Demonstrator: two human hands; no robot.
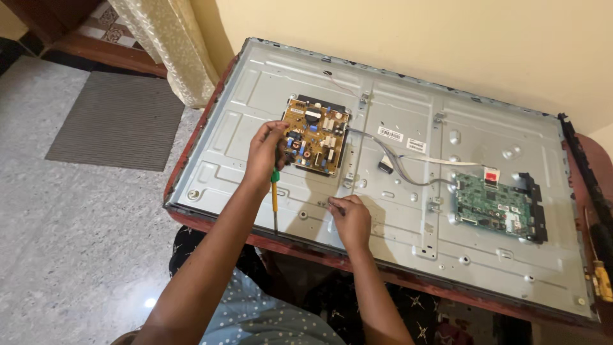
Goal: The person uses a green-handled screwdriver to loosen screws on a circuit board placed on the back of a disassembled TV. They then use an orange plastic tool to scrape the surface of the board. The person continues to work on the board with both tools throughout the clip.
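Observation:
A large grey metal TV back panel lies flat on a red-edged table. My left hand rests at the left edge of the yellow-brown power board and grips a screwdriver with a green and yellow handle. Its metal tip points toward me, over the panel's near edge. My right hand rests on the panel near its front edge, fingertips pinched together against the metal. Whatever is between them is too small to make out. A green main board with a black bracket sits to the right, joined by flat cables.
A yellow-handled tool lies at the table's right edge beside a black frame strip. The wall runs close behind the panel. A curtain hangs at the far left above a grey doormat on the stone floor.

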